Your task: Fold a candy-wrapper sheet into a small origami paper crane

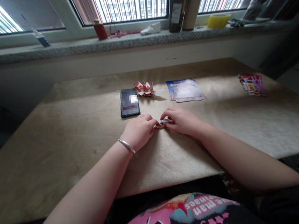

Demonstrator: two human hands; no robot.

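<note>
A small folded piece of printed paper (160,125), red and white, lies low over the table between my hands. My left hand (140,129), with a silver bangle at its wrist, has its fingers closed on the paper's left end. On the right end, my right hand (180,121) pinches the same paper between thumb and fingers. Fingertips of both hands hide much of it. Just beyond my left hand lies a phone (129,105) with its screen lit and partly blurred out. Beside the phone stands a red and white folded paper piece (144,89) with pointed tips.
Blue printed sheets (186,89) lie stacked beyond my right hand. Smaller pink and purple printed papers (253,85) sit at the table's far right. On the windowsill (72,48) stand a red bottle (99,29), a dark container (177,11) and a yellow tape roll (218,20).
</note>
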